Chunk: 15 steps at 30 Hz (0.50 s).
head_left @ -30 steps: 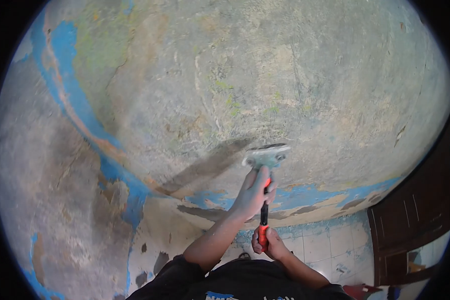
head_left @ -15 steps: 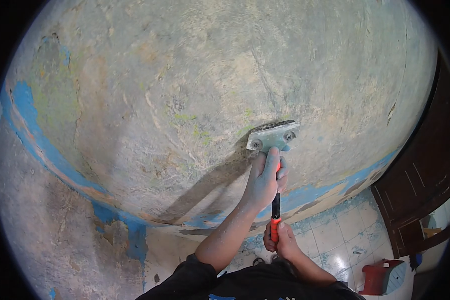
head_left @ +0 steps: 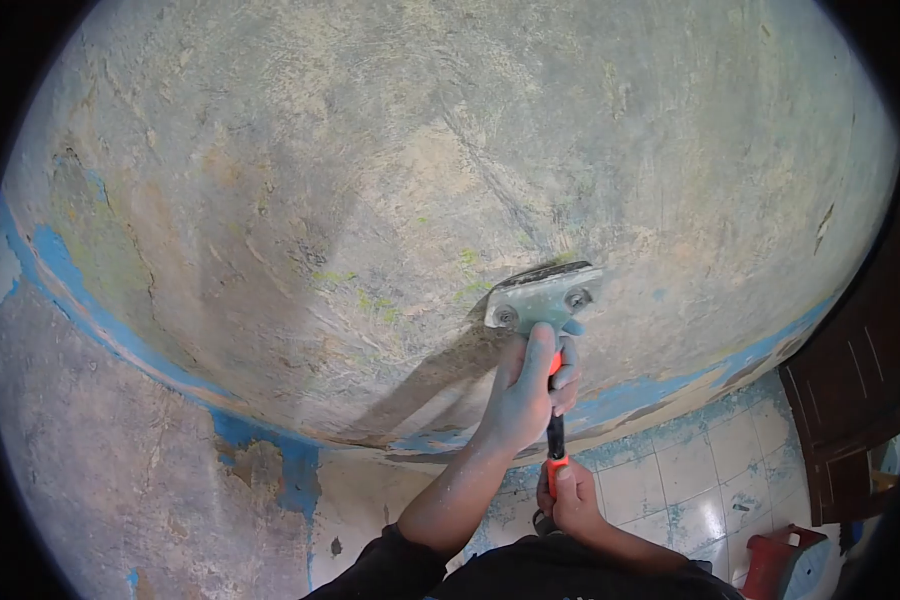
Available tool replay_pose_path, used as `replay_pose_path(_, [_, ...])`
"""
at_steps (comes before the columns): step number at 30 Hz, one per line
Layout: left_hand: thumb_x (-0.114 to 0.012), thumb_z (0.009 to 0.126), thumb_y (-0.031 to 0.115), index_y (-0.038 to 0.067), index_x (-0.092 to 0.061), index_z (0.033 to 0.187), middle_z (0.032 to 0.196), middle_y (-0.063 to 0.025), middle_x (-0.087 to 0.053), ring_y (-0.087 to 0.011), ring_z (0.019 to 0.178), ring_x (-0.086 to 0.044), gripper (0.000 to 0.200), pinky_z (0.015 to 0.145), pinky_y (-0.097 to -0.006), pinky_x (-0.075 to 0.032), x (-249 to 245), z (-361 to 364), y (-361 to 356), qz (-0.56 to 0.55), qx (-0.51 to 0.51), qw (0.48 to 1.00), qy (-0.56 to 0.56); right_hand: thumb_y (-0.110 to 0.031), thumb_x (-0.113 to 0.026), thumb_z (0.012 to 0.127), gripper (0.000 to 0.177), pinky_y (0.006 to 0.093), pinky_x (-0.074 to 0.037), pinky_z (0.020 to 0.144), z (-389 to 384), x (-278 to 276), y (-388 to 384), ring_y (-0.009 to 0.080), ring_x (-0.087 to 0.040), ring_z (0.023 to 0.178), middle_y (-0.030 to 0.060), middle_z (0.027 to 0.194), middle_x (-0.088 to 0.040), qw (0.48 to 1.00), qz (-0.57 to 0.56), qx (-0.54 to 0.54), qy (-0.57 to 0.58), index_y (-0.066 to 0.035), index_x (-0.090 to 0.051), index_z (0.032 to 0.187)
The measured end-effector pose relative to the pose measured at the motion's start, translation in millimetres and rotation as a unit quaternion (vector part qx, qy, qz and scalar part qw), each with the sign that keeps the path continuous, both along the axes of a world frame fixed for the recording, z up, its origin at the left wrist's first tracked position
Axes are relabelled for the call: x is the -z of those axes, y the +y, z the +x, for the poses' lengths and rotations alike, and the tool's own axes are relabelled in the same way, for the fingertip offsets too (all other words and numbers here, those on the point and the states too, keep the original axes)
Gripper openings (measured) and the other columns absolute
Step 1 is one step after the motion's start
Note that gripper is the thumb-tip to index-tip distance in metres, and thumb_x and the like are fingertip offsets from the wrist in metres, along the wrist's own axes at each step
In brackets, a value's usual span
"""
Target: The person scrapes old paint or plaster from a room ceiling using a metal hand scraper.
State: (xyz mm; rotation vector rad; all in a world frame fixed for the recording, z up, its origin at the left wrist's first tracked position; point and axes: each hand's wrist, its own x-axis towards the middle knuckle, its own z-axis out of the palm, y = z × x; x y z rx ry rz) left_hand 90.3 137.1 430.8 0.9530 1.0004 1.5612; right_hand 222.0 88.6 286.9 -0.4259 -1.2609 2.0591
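Near the middle of the view, a long-handled wall scraper [head_left: 556, 362], its head [head_left: 543, 300] against or very close to the patchy wall [head_left: 370, 200]; contact along the dark edge [head_left: 545, 272] too fine to confirm. Likely stiff throughout: flat, metal-looking head with two screws [head_left: 506, 317], black shaft [head_left: 556, 432], orange grip [head_left: 558, 470] at the lower end. Probably moderate in weight, with most of it toward the head, so steadier with two holds than one. Not fragile by the look of it, but perhaps a little slippery under dusty fingers [head_left: 570, 375]. Best taken by the orange grip and just under the head, clear of the dark edge, possibly sharp.

Held in just those places: left hand [head_left: 526, 395] wrapped around the handle below the head, thumb pointing toward it; right hand [head_left: 575, 498] closed around the orange grip. Hands apart, with the black shaft between.

Farther out, a blue paint band [head_left: 620, 403] low on the wall, then a stained tiled floor [head_left: 690, 465], dark wooden furniture [head_left: 840, 400] and a red plastic-looking stool [head_left: 768, 565] at lower right.
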Motion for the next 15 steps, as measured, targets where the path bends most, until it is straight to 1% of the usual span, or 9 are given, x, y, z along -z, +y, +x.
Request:
replay_pose_path(2, [-0.035, 0.104, 0.044, 0.003, -0.048, 0.104, 0.063, 0.0024, -0.039, -0.0048, 0.046, -0.034, 0.043, 0.044, -0.0226, -0.032, -5, 2, 5, 0.013, 0.009, 1.0, -0.002, -0.043, -0.039, 0.102, 0.041, 0.0237, -0.033, 0.044, -1, 2, 3, 0.0068, -0.042, 0.048, -0.001, 0.06, -0.044, 1.0, 0.013, 0.018, 0.004, -0.006, -0.046, 0.087])
replay_pose_path(3, [-0.035, 0.104, 0.044, 0.003, -0.048, 0.104, 0.063, 0.0025, -0.039, -0.0045, 0.046, -0.034, 0.043, 0.044, -0.0226, -0.032, -6, 3, 7, 0.021, 0.012, 1.0, -0.005, -0.041, -0.04, 0.102, 0.039, 0.0233, -0.033, 0.046, -1, 1, 3, 0.0064, -0.042, 0.049, -0.0012, 0.061, -0.044, 1.0, -0.006, 0.017, 0.003, -0.006, -0.046, 0.086])
replay_pose_path(6, [-0.034, 0.104, 0.045, 0.003, -0.048, 0.103, 0.063, 0.0029, -0.038, -0.0039, 0.047, -0.034, 0.044, 0.045, -0.0221, -0.032, -5, 3, 3, 0.013, 0.011, 1.0, -0.012, -0.039, -0.039, 0.103, 0.037, 0.0229, -0.034, 0.047, -1, 5, 4, 0.0063, -0.042, 0.05, -0.0014, 0.061, -0.044, 1.0, 0.009, 0.015, -0.009, -0.006, -0.046, 0.086])
replay_pose_path(9, [-0.035, 0.104, 0.045, 0.003, -0.048, 0.103, 0.064, 0.0033, -0.038, -0.0035, 0.047, -0.034, 0.044, 0.045, -0.0215, -0.031, 7, 3, 1, 0.007, -0.002, 1.0, -0.02, -0.037, -0.038, 0.103, 0.036, 0.0225, -0.034, 0.046, 1, 14, 2, 0.0064, -0.042, 0.05, -0.0012, 0.06, -0.044, 1.0, 0.001, 0.006, -0.012, -0.005, -0.046, 0.087])
replay_pose_path(12, [-0.034, 0.104, 0.044, 0.004, -0.048, 0.104, 0.064, 0.0032, -0.038, -0.0035, 0.048, -0.034, 0.042, 0.046, -0.0213, -0.031, 4, 4, 1, 0.009, -0.009, 1.0, -0.023, -0.041, -0.037, 0.103, 0.04, 0.0246, -0.035, 0.046, 0, 20, 6, 0.0085, -0.044, 0.05, 0.0015, 0.062, -0.047, 0.999, -0.009, -0.03, 0.007, -0.005, -0.046, 0.089])
replay_pose_path(15, [-0.035, 0.104, 0.044, 0.005, -0.048, 0.108, 0.066, 0.0029, -0.039, -0.0042, 0.048, -0.034, 0.042, 0.047, -0.0219, -0.033, 4, -11, 1, 0.033, 0.047, 0.998, -0.012, -0.051, -0.037, 0.101, 0.048, 0.0275, -0.038, 0.046, 0, 11, 25, 0.0119, -0.047, 0.05, 0.0048, 0.065, -0.049, 0.98, -0.042, -0.174, 0.084, -0.006, -0.048, 0.093])
